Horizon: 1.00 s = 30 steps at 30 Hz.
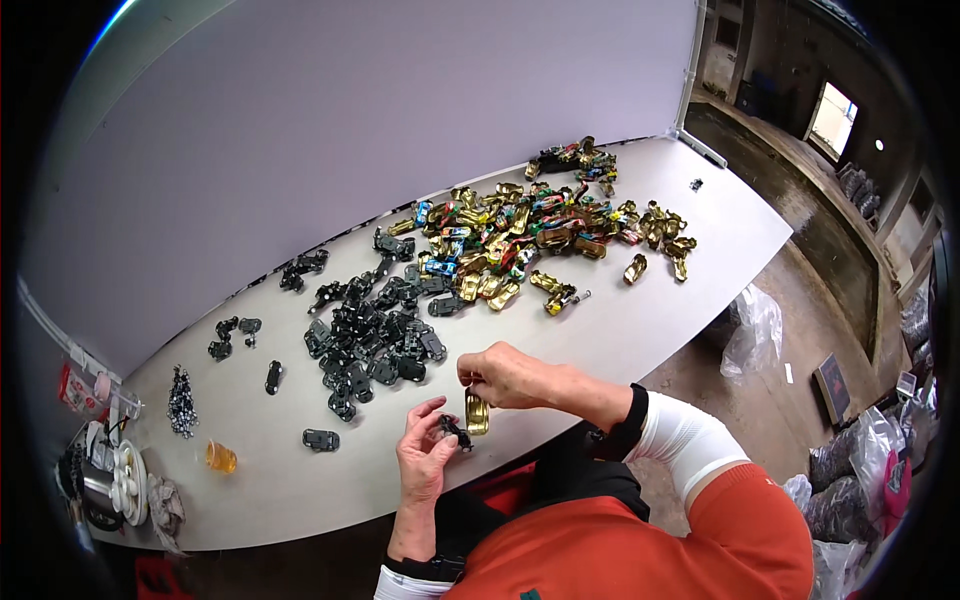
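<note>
A pale table (640,310) curves across the frame beneath a plain grey partition (350,120), with a dim workroom at the upper right. At lower centre, the right hand (510,375) pinches the upper end of a gold toy-car shell (477,412), which hangs nearly upright. Just to its left, the left hand (423,455) grips a small black car part (455,433) between thumb and fingers; whether the two pieces touch cannot be told. Both lie close to the table's near edge. Outward, a heap of dark car bases (370,335) occupies the centre left, and a larger heap of gold and coloured cars (530,230) the upper centre. At left lie a cluster of small shiny parts (181,403) and a cup of amber liquid (221,458). Likely faults: the shell, pinched at one end only, could slip from the fingertips and drop over the near edge; a sweep of the left forearm could tip the cup and wet the nearby parts.
</note>
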### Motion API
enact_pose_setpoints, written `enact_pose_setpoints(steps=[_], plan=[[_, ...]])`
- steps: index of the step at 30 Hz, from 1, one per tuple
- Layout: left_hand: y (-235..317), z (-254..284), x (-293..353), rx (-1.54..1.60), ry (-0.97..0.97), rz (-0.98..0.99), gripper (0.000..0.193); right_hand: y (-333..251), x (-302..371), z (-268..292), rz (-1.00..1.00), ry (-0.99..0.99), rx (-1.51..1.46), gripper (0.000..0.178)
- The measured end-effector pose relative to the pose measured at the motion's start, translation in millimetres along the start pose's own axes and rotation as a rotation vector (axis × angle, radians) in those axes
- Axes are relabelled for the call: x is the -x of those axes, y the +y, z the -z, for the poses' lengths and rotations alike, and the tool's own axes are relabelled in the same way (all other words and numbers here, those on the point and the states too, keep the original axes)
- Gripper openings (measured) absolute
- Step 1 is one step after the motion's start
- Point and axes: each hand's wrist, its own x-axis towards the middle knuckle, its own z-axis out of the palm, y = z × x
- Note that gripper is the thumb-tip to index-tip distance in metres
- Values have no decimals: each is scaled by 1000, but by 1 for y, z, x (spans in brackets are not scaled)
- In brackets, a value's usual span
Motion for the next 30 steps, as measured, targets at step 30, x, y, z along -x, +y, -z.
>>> enact_pose_setpoints(steps=[30], plan=[[-3,12,10,652,-135,216,41,-17,11,-31,-298,-57,-813,33]])
